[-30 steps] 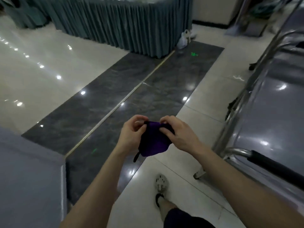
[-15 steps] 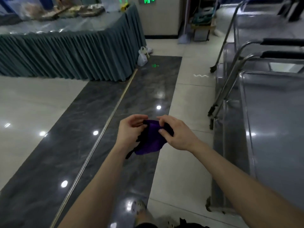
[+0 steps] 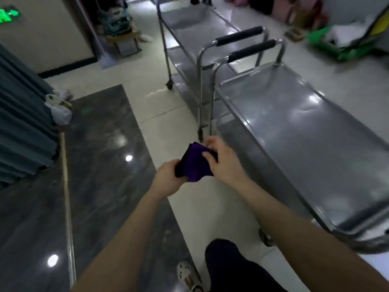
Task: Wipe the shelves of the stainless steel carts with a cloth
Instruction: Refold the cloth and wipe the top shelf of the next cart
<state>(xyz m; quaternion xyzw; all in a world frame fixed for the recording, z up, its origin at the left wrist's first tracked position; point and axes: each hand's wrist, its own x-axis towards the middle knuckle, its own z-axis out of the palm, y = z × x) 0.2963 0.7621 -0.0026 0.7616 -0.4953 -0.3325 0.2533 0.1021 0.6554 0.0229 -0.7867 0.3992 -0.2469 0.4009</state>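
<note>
A folded purple cloth (image 3: 194, 163) is held in front of me above the floor. My left hand (image 3: 168, 179) grips its lower left edge and my right hand (image 3: 223, 160) pinches its upper right side. The nearest stainless steel cart (image 3: 311, 144) stands to the right of my hands, its bare top shelf shining, with a black-padded handle (image 3: 251, 50) at its far end. A second cart (image 3: 189, 64) and a third cart (image 3: 195, 24) stand in a row behind it.
A table with a pleated teal skirt (image 3: 23, 123) lines the left side, with white plastic bags (image 3: 60, 110) on the floor at its corner. A green crate (image 3: 336, 47) and boxes sit at the far right. My leg and shoe (image 3: 189, 276) are below.
My view has swung to the right, bringing the row of carts fully into sight. Both hands kept hold of the purple cloth and turned it more upright.
</note>
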